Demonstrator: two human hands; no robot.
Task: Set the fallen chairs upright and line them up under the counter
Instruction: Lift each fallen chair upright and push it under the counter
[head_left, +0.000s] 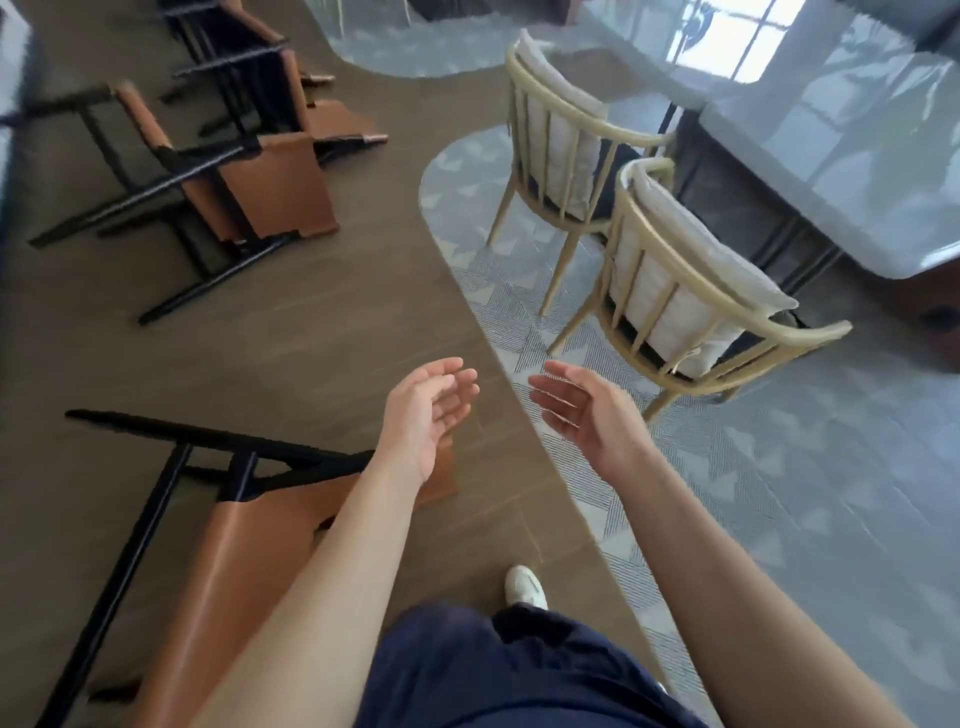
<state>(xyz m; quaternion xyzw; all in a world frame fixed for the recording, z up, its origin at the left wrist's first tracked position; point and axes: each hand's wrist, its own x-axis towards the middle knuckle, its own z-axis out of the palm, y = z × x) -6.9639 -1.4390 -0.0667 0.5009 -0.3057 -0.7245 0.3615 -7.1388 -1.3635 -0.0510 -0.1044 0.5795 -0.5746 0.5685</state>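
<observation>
Item 1. Left hand (428, 410): we logged it just below centre, toward 6 o'clock. The palm was turned inward and the fingers were loosely bent, lying side by side and holding nothing. It hung above the near end of the nearest fallen chair, and we could make out no contact.

Item 2. Right hand (582, 410): we logged it just to the 3 o'clock side of the left hand, palm facing it. The fingers were relaxed, slightly spread and holding nothing. The two hands were apart.

Item 3. Nearest fallen chair (244, 530): it lay at 7 o'clock, tipped over on the brown floor (332, 332). It had a tan leather seat and a black frame, with its legs reaching toward 9 o'clock. The left forearm crossed in front of it.

Item 4. Second fallen chair (280, 192): it lay at 10 o'clock, of the same make and also tipped over, well apart from item 3.

Item 5. Third fallen chair (244, 62): it lay at 11 o'clock, just behind item 4. It was blurred, and we could not tell whether the two touched.

Item 6. Two upright chairs with cream frames and pale cushions: the far cream chair (566, 130) stood at 1 o'clock and the near cream chair (691, 291) at 3 o'clock. Both stood on patterned grey flooring (519, 270), drawn up to a glossy pale table (831, 130) at 2 o'clock.

Item 7. White shoe (525, 584) and dark blue trousers (493, 670): both at 6 o'clock.
</observation>
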